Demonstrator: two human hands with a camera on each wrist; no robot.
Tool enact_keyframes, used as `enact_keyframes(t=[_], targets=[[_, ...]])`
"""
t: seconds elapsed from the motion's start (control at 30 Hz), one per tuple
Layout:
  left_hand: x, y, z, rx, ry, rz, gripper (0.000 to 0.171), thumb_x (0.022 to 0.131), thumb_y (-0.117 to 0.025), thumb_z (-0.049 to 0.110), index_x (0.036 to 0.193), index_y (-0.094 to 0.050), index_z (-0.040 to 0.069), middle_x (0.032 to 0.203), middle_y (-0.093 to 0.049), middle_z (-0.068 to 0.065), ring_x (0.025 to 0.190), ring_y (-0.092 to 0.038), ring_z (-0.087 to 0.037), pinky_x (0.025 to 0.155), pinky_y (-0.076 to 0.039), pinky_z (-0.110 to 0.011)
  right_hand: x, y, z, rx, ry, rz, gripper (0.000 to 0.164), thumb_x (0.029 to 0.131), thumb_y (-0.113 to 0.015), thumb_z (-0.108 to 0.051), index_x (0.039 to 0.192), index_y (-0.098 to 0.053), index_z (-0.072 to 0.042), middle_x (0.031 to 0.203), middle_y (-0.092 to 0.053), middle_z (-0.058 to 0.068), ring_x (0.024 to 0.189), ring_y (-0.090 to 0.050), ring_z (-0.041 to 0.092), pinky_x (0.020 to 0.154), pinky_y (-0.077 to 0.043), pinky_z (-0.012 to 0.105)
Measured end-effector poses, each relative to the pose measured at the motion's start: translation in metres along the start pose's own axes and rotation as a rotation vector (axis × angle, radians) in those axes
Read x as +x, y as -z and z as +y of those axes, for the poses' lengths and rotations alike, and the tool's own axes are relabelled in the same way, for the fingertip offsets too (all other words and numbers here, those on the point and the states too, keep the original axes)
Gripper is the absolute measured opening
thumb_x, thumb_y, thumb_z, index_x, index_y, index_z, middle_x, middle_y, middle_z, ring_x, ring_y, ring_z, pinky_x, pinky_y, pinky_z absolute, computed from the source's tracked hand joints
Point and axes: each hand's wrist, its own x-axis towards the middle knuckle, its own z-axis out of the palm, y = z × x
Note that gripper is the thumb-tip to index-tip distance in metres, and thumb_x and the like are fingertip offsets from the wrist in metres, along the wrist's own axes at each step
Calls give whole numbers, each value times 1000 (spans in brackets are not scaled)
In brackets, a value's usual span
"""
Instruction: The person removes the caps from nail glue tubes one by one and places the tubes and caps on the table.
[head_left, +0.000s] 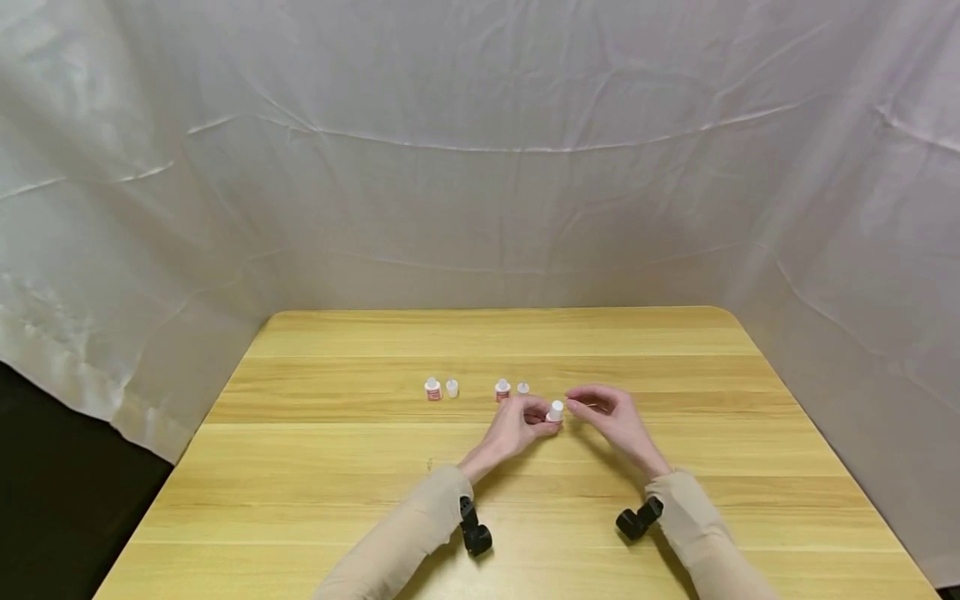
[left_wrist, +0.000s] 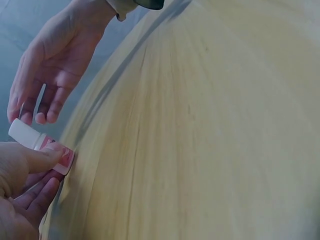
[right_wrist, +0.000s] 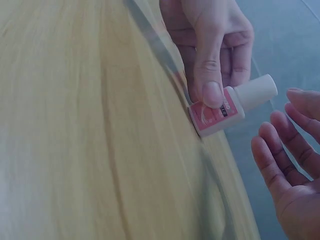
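Observation:
My left hand (head_left: 517, 429) pinches a small white bottle (right_wrist: 218, 111) with a pink label between thumb and fingers. Its tall white cap (right_wrist: 257, 93) is on and points up, tilted in the wrist views. The bottle's base is at the wooden table's surface. Just to the right of the cap, my right hand (head_left: 617, 421) hovers with loosely bent fingers, a small gap from it and holding nothing. Behind my left hand stand a similar bottle (head_left: 502, 389) and a small white cap-like piece (head_left: 522, 388), both partly hidden low down.
Farther left on the table (head_left: 337, 467) stand another pink-labelled bottle (head_left: 432, 389) and a small white piece (head_left: 452, 388) beside it. Pale curtains (head_left: 480, 208) hang behind the table and along both sides. A black wrist camera (head_left: 474, 529) is strapped to each sleeve.

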Motion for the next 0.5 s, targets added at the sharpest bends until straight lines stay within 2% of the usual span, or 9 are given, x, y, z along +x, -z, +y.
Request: enact_keyframes(t=[0.2,0.33,0.5], targets=[[-1,7,-3,-24,19,-49,20,86,-78,6,106,-74,2,105,-77,-14,96,-74,-23,85,-58,-16,6,-9,1,8,12,-13,29,93,-73,-11,115,-68,7,114,-69,32,95,-68,3,86,-56,15],[-2,11,-5,-27,15,-54,21,86,-78,5,105,-74,1,104,-76,-14,96,-74,-24,85,-58,-17,8,-12,-2,13,-5,-18,29,92,-73,-10,115,-68,7,115,-68,33,94,-67,0,86,-55,15],[-5,15,-8,-28,21,-51,21,85,-79,5,105,-74,2,103,-77,-14,94,-74,-21,83,-58,-17,8,-15,-3,20,-20,-33,30,91,-73,-10,115,-68,7,118,-66,35,96,-68,3,87,-55,15]])
